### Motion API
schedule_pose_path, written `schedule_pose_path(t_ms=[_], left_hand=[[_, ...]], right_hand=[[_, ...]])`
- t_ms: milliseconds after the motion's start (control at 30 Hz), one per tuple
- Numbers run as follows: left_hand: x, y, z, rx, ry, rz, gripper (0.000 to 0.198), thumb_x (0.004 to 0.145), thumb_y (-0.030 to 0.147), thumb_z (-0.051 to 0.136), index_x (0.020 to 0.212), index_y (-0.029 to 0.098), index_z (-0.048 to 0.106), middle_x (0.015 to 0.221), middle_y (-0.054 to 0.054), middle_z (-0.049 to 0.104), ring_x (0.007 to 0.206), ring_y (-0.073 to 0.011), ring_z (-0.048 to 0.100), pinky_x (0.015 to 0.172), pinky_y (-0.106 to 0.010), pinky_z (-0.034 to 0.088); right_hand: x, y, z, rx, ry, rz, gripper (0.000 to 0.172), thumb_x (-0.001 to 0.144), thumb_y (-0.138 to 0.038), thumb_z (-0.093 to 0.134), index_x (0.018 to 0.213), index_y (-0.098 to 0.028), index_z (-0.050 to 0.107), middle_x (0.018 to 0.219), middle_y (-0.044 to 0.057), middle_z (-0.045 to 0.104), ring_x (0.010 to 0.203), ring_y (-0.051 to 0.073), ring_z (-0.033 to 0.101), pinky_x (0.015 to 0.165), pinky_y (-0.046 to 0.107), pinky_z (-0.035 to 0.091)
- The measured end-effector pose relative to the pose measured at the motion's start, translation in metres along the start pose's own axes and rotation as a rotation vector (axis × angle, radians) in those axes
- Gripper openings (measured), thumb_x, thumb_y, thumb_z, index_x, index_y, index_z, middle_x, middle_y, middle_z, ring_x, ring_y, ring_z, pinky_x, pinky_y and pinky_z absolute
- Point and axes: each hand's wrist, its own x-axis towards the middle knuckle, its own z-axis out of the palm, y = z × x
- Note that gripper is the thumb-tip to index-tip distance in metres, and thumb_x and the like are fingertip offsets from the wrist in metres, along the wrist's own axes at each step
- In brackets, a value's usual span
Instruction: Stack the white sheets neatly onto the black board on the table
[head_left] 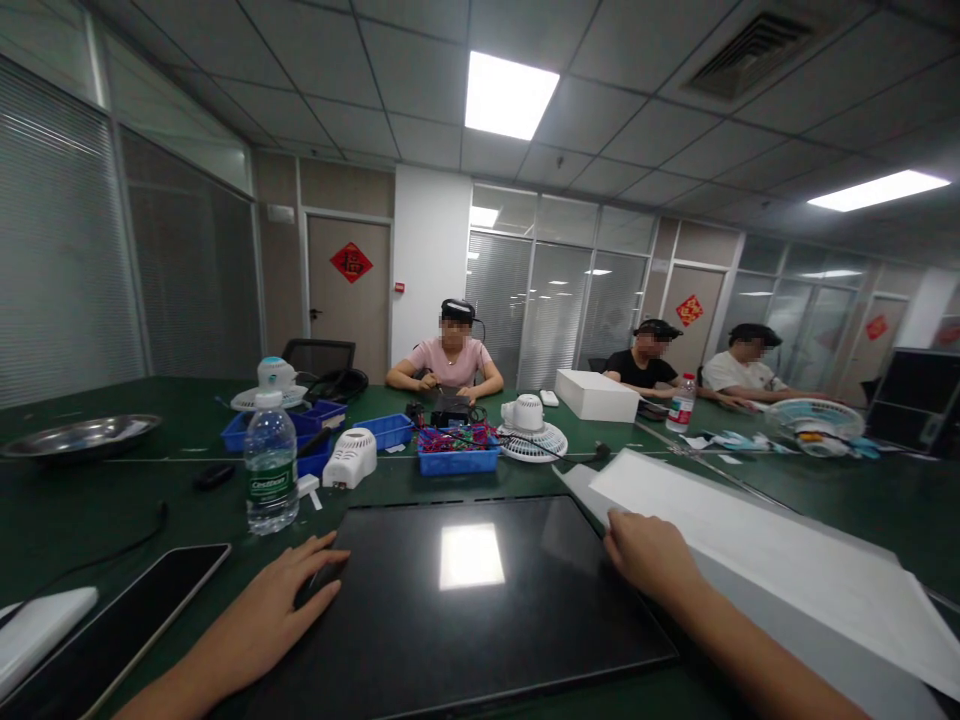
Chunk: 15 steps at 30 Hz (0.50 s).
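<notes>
A flat black panel (pixel 405 620) with a glossy surface lies on the green table, a ceiling light mirrored in it. At its left edge rests my left hand (pixel 289 590), fingers spread over the rim. My right hand (pixel 649 550) is at the panel's right edge, its fingers curled and pressed together; what they grip, if anything, is hidden. White sheets (pixel 750 540) lie beside and partly under the right hand and forearm.
A water bottle (pixel 271 470) stands behind my left hand. Beyond the panel are a blue tray (pixel 459 460) of wires, a white fan part (pixel 350 458) and a white box (pixel 598 396). A black tablet (pixel 127 625) lies left. Several people sit across the table (pixel 187 500).
</notes>
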Motion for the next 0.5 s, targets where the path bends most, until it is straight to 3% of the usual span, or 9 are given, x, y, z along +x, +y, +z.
schedule_pose_path(t_ms=[133, 267, 400, 500], left_hand=[[0.0, -0.002, 0.001, 0.006, 0.009, -0.025, 0.057, 0.091, 0.06, 0.043, 0.139, 0.032, 0.057, 0.155, -0.004, 0.044, 0.143, -0.0316, 0.038, 0.117, -0.053, 0.031], [-0.001, 0.001, -0.001, -0.004, -0.023, -0.048, 0.062, 0.093, 0.064, 0.036, 0.142, 0.03, 0.053, 0.155, -0.005, 0.044, 0.145, -0.0308, 0.034, 0.119, -0.054, 0.028], [-0.002, 0.002, -0.002, -0.007, -0.041, -0.041, 0.065, 0.09, 0.069, 0.038, 0.143, 0.034, 0.051, 0.156, -0.003, 0.043, 0.146, -0.0321, 0.031, 0.119, -0.056, 0.025], [-0.001, 0.0, -0.001, 0.011, -0.036, -0.043, 0.07, 0.083, 0.073, 0.048, 0.143, 0.037, 0.05, 0.158, -0.003, 0.04, 0.146, -0.0352, 0.031, 0.118, -0.058, 0.027]], right_hand=[[-0.033, -0.073, -0.025, 0.08, -0.003, -0.3, 0.017, 0.091, -0.027, 0.046, 0.092, -0.021, 0.062, 0.09, 0.006, 0.071, 0.083, 0.021, 0.067, 0.073, 0.03, 0.043], [-0.057, -0.125, -0.018, 0.233, 0.083, -0.648, 0.026, 0.091, -0.044, 0.054, 0.094, -0.02, 0.064, 0.099, 0.006, 0.072, 0.09, 0.023, 0.067, 0.076, 0.03, 0.048], [-0.06, -0.143, 0.002, 0.314, 0.267, -0.924, 0.031, 0.101, -0.039, 0.043, 0.123, -0.023, 0.059, 0.133, 0.005, 0.063, 0.118, 0.023, 0.061, 0.091, 0.029, 0.05], [-0.06, -0.139, -0.001, 0.37, 0.231, -1.037, 0.042, 0.104, -0.038, 0.037, 0.142, -0.022, 0.046, 0.144, 0.007, 0.052, 0.128, 0.021, 0.054, 0.098, 0.029, 0.049]])
